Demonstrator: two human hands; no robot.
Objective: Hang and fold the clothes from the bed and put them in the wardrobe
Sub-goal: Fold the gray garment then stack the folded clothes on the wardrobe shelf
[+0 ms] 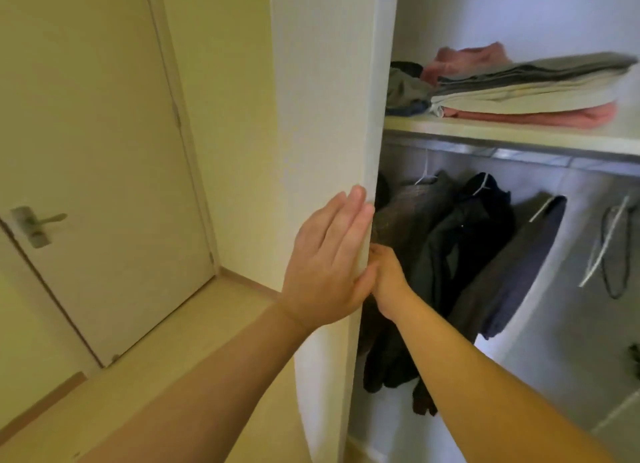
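While flat on the wardrobe door (322,116), left hand (329,262) released; right hand (388,279) behind its edge, grasp unclear.

One left hand (329,258), one right hand (389,281), one wardrobe (322,116).

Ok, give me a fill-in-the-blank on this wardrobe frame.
The ____ hand presses flat on the outer face of the tall white wardrobe door. The bottom garment in the folded clothes stack on the white shelf is ____. The dark hanging garments hang ____ that shelf.
Missing: left; pink; below.
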